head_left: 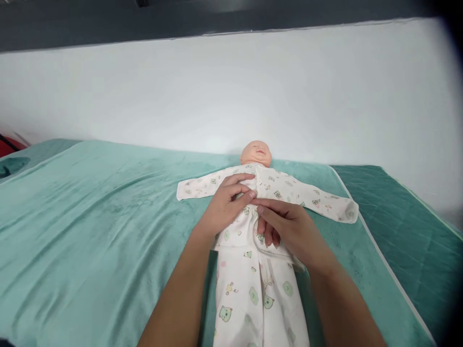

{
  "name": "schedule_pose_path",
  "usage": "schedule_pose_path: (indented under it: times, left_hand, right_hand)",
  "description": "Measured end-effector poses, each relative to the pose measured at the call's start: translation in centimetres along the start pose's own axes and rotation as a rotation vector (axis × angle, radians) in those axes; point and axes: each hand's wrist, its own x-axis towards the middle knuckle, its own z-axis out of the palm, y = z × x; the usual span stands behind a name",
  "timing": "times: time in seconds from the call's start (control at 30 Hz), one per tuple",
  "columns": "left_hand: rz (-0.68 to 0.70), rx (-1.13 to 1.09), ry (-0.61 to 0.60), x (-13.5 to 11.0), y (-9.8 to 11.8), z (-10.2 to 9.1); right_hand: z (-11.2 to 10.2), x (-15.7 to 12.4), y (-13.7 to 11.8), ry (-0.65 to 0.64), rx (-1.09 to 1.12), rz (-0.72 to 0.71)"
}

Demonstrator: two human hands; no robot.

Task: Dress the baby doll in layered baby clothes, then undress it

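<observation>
A baby doll [256, 153] lies on its back on a teal towel [101, 226], dressed in a white printed shirt [289, 188] and matching trousers [256, 294]. Both sleeves are spread out sideways. My left hand [226, 202] rests on the doll's chest, fingers curled and pinching the shirt's front edge. My right hand [289, 226] meets it from the right, fingers bent and gripping the shirt fabric at the belly. The fingertips of both hands touch over the middle of the shirt.
The towel covers a bed with a darker green quilted mattress [408, 231] showing on the right. A white wall [231, 91] rises just behind the doll's head. A dark round shape [12, 165] sits at the far left edge.
</observation>
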Motion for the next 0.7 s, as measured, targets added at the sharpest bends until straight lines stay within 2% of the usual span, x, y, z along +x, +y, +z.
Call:
schedule_pose_path:
  times: [0.23,0.37,0.47,0.53,0.7]
  left_hand:
    - [0.01,0.026,-0.038,-0.1,0.3,-0.2]
    - [0.014,0.061,-0.05,-0.2,0.1,-0.3]
    - [0.046,0.089,-0.078,-0.3,0.1,-0.4]
    - [0.068,0.1,-0.096,-0.4,0.2,-0.4]
    - [0.074,0.105,-0.111,-0.4,0.2,-0.5]
  right_hand:
    - [-0.2,-0.9,-1.4,-0.078,-0.085,-0.023]
    - [0.6,-2.5,-2.1,-0.042,-0.47,-0.073]
    - [1.7,-3.5,-1.7,0.021,-0.805,-0.131]
    - [2.4,-3.8,-1.3,0.013,-0.969,-0.162]
    - [2.8,-3.8,-1.1,-0.011,-1.103,-0.225]
